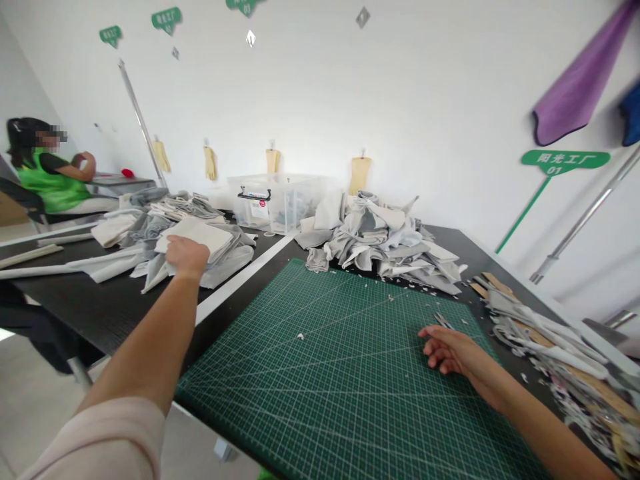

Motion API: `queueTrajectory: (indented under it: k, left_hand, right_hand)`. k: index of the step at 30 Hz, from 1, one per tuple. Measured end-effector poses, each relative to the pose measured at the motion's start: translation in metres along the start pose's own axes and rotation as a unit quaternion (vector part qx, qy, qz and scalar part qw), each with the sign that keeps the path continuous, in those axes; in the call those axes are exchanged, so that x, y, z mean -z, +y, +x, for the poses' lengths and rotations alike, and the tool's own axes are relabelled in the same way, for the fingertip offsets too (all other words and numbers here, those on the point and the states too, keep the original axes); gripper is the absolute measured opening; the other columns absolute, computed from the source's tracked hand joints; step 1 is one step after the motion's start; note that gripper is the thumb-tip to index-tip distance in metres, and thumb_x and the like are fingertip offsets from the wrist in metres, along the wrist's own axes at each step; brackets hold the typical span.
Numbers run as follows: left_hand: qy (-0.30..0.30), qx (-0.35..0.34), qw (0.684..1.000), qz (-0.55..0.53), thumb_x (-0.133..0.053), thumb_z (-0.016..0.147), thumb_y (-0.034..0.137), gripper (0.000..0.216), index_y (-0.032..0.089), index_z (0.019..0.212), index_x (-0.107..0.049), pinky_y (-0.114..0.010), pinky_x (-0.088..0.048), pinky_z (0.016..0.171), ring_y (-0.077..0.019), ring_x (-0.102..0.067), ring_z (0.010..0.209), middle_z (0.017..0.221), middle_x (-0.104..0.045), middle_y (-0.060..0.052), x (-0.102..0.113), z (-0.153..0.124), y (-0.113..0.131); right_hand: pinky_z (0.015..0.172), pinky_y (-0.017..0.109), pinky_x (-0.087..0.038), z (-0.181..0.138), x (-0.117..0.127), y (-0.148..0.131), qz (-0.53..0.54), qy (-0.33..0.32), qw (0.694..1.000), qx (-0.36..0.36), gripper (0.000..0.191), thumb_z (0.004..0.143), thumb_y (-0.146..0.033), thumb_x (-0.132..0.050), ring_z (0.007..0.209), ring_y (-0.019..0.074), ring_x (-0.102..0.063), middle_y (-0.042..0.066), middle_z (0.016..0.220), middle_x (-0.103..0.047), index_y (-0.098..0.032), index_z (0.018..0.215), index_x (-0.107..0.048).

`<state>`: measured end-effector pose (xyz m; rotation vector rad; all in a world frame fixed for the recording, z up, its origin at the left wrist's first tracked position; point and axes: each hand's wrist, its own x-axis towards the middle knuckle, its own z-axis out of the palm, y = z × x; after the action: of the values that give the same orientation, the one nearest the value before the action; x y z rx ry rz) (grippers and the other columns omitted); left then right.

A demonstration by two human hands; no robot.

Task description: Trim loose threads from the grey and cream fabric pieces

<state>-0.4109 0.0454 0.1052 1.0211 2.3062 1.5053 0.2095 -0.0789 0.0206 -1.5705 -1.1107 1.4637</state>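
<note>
My left hand (186, 256) reaches to the far left, its fingers closed on the near edge of a folded cream cloth (205, 235). That cloth lies on top of a heap of grey and cream cloth pieces (227, 260). Over the right side of a green cutting mat (320, 360), my right hand (453, 352) hovers with loosely bent fingers apart and nothing in them. Just beyond its fingertips lies a small metal tool (443, 321) that looks like scissors, partly hidden by the hand. Small white scraps (301, 337) dot the mat.
A large pile of grey and white cloths (375, 233) stands behind the mat. Beside it is a clear plastic bin (255, 217). Fabric strips and scraps (555, 353) line the right edge. A person in a green vest (53, 177) sits at far left.
</note>
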Motion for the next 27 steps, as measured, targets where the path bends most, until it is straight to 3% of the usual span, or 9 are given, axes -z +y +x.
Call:
queueTrajectory:
  k: [2, 4, 8, 9, 12, 15, 20, 23, 27]
  left_hand:
    - [0.033, -0.048, 0.997, 0.054, -0.048, 0.088, 0.009, 0.044, 0.006, 0.131, -0.040, -0.061, -0.029, 0.111, -0.0398, -0.037, 0.140, 0.131, -0.054, -0.025, -0.029, -0.012, 0.010]
    - [-0.023, -0.103, 0.991, 0.082, -0.059, 0.084, 0.016, 0.025, 0.011, 0.109, -0.057, -0.053, -0.041, 0.105, -0.0367, -0.057, 0.121, 0.110, -0.067, -0.020, -0.067, -0.031, 0.024]
    - [-0.257, -0.343, 0.892, 0.144, -0.062, 0.084, 0.022, 0.030, 0.018, 0.114, -0.062, -0.038, -0.045, 0.099, -0.0261, -0.063, 0.105, 0.102, -0.069, -0.011, -0.142, -0.083, 0.050]
    - [-0.284, -0.384, 0.866, 0.147, -0.066, 0.082, 0.024, 0.038, 0.019, 0.119, -0.061, -0.036, -0.043, 0.101, -0.0252, -0.061, 0.108, 0.106, -0.068, -0.011, -0.156, -0.096, 0.054]
    - [-0.308, -0.419, 0.835, 0.181, -0.074, 0.077, 0.034, 0.051, 0.017, 0.123, -0.061, -0.038, -0.040, 0.103, -0.0283, -0.055, 0.117, 0.118, -0.064, -0.015, -0.185, -0.126, 0.058]
    - [-0.314, -0.423, 0.826, 0.200, -0.069, 0.083, 0.037, 0.039, 0.017, 0.116, -0.066, -0.040, -0.040, 0.100, -0.0311, -0.051, 0.123, 0.123, -0.061, -0.016, -0.195, -0.142, 0.054]
    - [-0.270, -0.398, 0.847, 0.228, -0.054, 0.090, 0.019, 0.017, 0.015, 0.099, -0.068, -0.044, -0.044, 0.095, -0.0321, -0.059, 0.113, 0.113, -0.065, -0.019, -0.195, -0.145, 0.054]
    - [-0.227, -0.360, 0.872, 0.242, -0.048, 0.091, 0.016, 0.021, 0.012, 0.104, -0.064, -0.045, -0.046, 0.090, -0.0347, -0.064, 0.107, 0.108, -0.066, -0.023, -0.187, -0.138, 0.059]
    - [-0.097, -0.275, 0.942, 0.168, -0.035, 0.097, 0.019, 0.031, 0.008, 0.120, -0.054, -0.041, -0.046, 0.089, -0.0335, -0.064, 0.109, 0.111, -0.065, -0.026, -0.170, -0.125, 0.074]
  right_hand:
    - [0.043, 0.018, -0.044, -0.002, -0.002, -0.003, -0.002, 0.003, 1.000, 0.004, 0.029, 0.085, -0.045, -0.062, 0.054, 0.0136, -0.064, 0.003, 0.070, -0.068, -0.019, 0.097, -0.062]
    - [0.042, 0.018, -0.043, -0.005, -0.005, -0.006, -0.002, 0.005, 1.000, 0.007, 0.028, 0.085, -0.045, -0.062, 0.054, 0.0134, -0.064, 0.004, 0.070, -0.068, -0.019, 0.096, -0.063]
    - [0.042, 0.018, -0.043, -0.012, -0.009, -0.009, -0.009, 0.006, 1.000, 0.017, 0.028, 0.082, -0.044, -0.063, 0.053, 0.0140, -0.064, 0.003, 0.067, -0.067, -0.020, 0.095, -0.063]
    - [0.043, 0.018, -0.044, -0.013, -0.008, -0.009, -0.012, 0.004, 1.000, 0.020, 0.027, 0.081, -0.044, -0.063, 0.053, 0.0143, -0.064, 0.003, 0.066, -0.067, -0.020, 0.094, -0.062]
    - [0.043, 0.019, -0.045, -0.013, -0.006, -0.007, -0.017, -0.011, 0.999, 0.026, 0.028, 0.080, -0.045, -0.063, 0.053, 0.0147, -0.065, 0.002, 0.066, -0.066, -0.020, 0.093, -0.062]
    - [0.043, 0.019, -0.044, -0.011, -0.003, -0.004, -0.014, -0.020, 0.999, 0.031, 0.029, 0.081, -0.047, -0.063, 0.053, 0.0141, -0.064, 0.002, 0.066, -0.066, -0.020, 0.092, -0.062]
    - [0.043, 0.019, -0.045, -0.008, 0.000, -0.001, -0.009, -0.023, 0.999, 0.029, 0.029, 0.082, -0.048, -0.062, 0.052, 0.0139, -0.063, 0.002, 0.066, -0.066, -0.020, 0.091, -0.061]
    - [0.043, 0.019, -0.044, -0.008, 0.000, -0.001, -0.007, -0.019, 0.999, 0.025, 0.030, 0.081, -0.048, -0.062, 0.052, 0.0138, -0.063, 0.002, 0.065, -0.065, -0.020, 0.092, -0.061]
    - [0.042, 0.018, -0.043, -0.006, 0.001, 0.000, -0.003, -0.027, 0.999, 0.033, 0.031, 0.082, -0.049, -0.061, 0.051, 0.0133, -0.063, 0.002, 0.065, -0.065, -0.020, 0.093, -0.060]
